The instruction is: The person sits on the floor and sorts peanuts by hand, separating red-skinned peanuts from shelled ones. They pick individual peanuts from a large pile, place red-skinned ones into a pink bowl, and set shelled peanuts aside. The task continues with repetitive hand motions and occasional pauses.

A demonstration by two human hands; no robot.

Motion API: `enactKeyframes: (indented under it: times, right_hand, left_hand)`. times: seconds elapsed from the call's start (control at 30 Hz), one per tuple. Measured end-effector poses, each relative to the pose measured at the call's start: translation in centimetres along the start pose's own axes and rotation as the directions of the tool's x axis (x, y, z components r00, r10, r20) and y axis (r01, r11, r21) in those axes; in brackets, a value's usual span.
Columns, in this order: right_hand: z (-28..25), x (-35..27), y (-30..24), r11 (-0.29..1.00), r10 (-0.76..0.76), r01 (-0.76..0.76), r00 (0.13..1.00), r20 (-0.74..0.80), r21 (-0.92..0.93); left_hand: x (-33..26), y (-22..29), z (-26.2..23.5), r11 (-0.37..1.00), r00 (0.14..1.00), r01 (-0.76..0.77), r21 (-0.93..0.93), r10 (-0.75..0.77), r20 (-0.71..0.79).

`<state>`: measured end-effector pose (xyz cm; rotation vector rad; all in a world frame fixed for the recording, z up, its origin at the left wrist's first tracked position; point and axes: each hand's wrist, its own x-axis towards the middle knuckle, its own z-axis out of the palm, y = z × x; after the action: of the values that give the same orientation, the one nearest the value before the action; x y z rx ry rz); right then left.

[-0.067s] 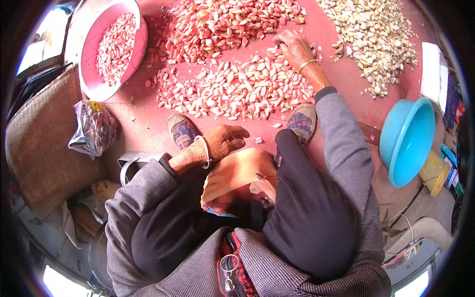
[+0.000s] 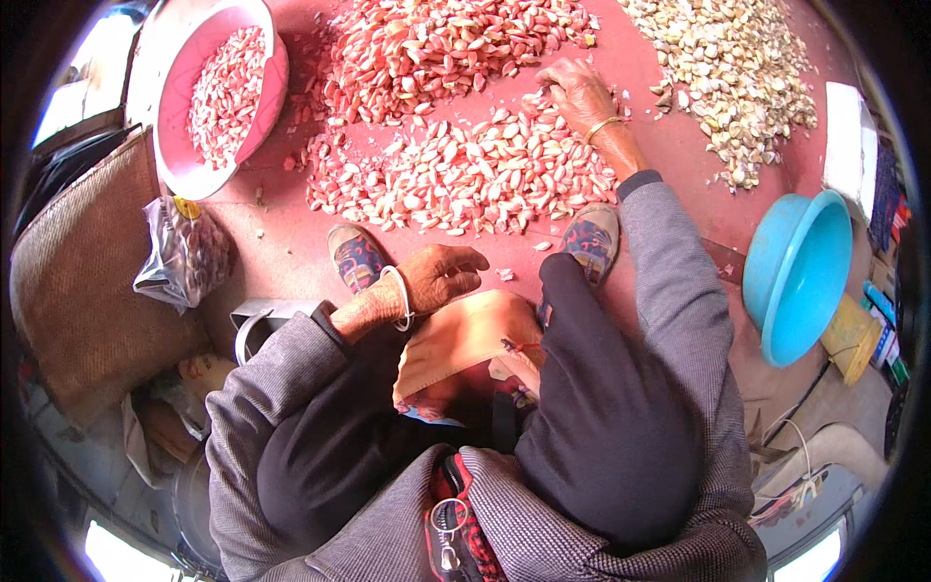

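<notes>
My right hand (image 2: 580, 95) reaches to the right edge of a spread of pinkish garlic cloves (image 2: 465, 175). Its fingers are bent together and their tips touch down among the cloves; what they hold, if anything, is hidden. Behind lies a higher heap of redder cloves (image 2: 436, 48). Over my lap, next to an orange cloth (image 2: 461, 339), hangs my left hand (image 2: 441, 276), holding nothing, its fingers loosely bent and apart. A bangle circles each wrist. My shoes (image 2: 593, 238) stand at the near side of the spread.
A pink basin (image 2: 173, 126) with cloves in it stands at the far left. Beyond my right hand lies a heap of pale cream pieces (image 2: 732, 78). A blue basin (image 2: 810, 276) tilts at the right. On the left are a clear plastic bag (image 2: 184, 247) and woven matting (image 2: 87, 281).
</notes>
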<state>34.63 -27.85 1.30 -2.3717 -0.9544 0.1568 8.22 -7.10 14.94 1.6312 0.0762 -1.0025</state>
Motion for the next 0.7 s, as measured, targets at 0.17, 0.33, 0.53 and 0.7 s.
enactKeyframes:
  times: [0.17,0.33,0.53,0.7]
  right_hand:
    - [-0.8,-0.2,-0.9,1.000,-0.027,0.027,0.999,0.023,0.003]
    - [0.1,-1.7,-0.5,0.996,0.083,-0.084,0.993,0.085,0.007]
    - [-0.5,-0.9,-2.8,0.966,0.096,-0.125,0.987,0.131,0.227]
    - [-1.5,0.0,-7.6,0.860,0.101,-0.218,0.959,0.265,0.461]
  left_hand:
    - [0.2,0.1,0.0,1.000,1.000,-0.010,0.025,0.010,0.004]
    - [0.1,-1.3,0.1,0.999,0.999,0.037,-0.032,-0.036,0.034]
    - [-1.3,-2.9,-2.7,0.994,0.986,0.081,-0.079,-0.091,-0.139]
    - [-6.2,-2.4,-6.6,0.966,0.836,0.123,0.227,0.022,-0.549]
